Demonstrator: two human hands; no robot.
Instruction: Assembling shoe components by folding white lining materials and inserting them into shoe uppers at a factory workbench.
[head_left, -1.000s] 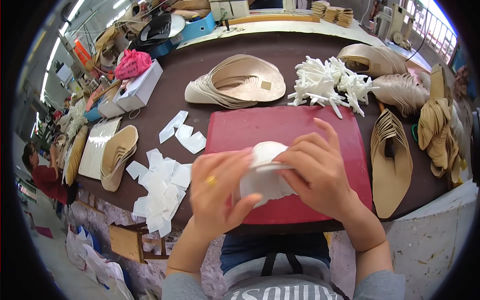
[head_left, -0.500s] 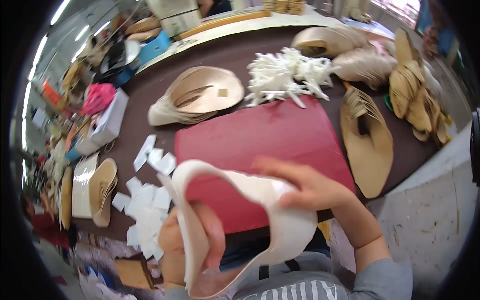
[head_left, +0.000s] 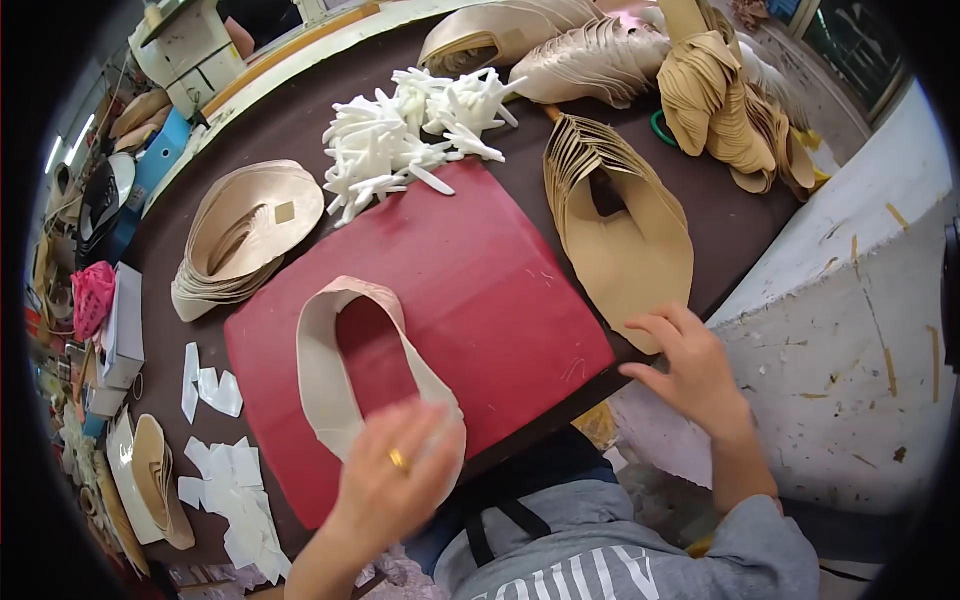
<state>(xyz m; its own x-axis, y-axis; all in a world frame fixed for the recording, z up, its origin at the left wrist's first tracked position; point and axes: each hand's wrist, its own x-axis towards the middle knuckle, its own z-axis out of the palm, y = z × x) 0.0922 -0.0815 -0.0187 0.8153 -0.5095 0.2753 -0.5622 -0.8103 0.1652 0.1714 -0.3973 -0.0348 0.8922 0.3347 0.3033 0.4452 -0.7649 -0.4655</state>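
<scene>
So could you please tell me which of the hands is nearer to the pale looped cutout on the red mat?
Left. The left hand presses on the cutout; the right hand is off beside the mat.

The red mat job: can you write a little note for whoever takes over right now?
Left hand: flat on the near end of the pale U-shaped leather piece, no closed grip.
Right hand: open, touching the near tip of the tan stack of shoe cutouts.
The pale piece lies on the red rectangular mat.
White plastic strips are piled beyond the mat.
Done: one piece laid flat.
Left: the stacks around the mat.
</scene>
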